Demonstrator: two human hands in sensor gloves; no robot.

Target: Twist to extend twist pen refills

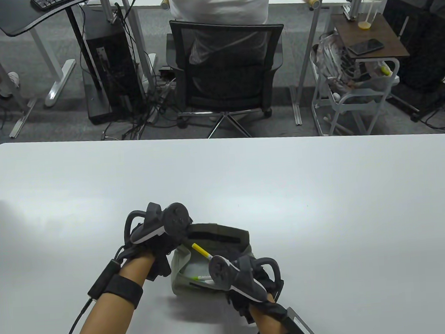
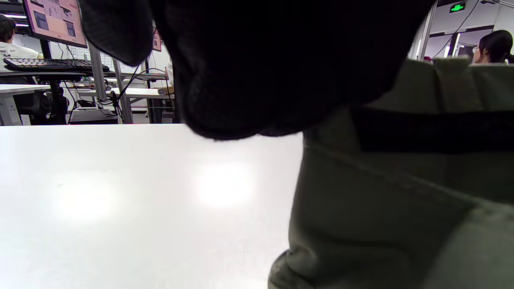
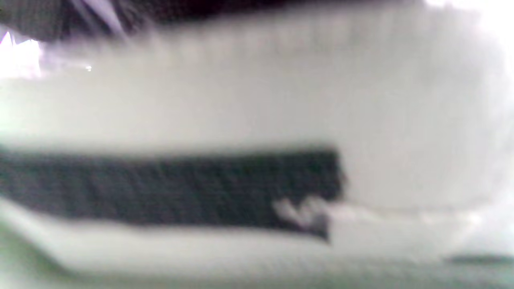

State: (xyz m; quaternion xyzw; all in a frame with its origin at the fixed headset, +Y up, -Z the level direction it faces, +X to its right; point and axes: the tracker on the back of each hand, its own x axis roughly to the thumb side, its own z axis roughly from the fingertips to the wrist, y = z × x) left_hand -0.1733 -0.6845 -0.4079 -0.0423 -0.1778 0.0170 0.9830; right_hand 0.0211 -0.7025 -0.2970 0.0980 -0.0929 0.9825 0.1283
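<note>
On the white tabletop (image 1: pixel 323 190): getting a pen out of the bag.
Left hand (image 1: pixel 155 236) holds the green pouch (image 1: pixel 220 237) open; right hand (image 1: pixel 249 283) grips a yellow pen (image 1: pixel 201 249) over it. Next: lift, then twist.

Count: 2 gloved hands, left hand (image 1: pixel 151 244) & right hand (image 1: pixel 253 283), 1 tracker on each, so 2 trackers. 1 olive fabric pouch (image 1: pixel 220 237) on 1 white surface (image 1: pixel 324 205), lying between the fingers of both hands. 2 pens visible inside pouch: 1 yellow-tipped pen (image 1: pixel 201 251), 1 green-tipped pen (image 1: pixel 200 278) nearer the right fingers. More may be hidden.
</note>
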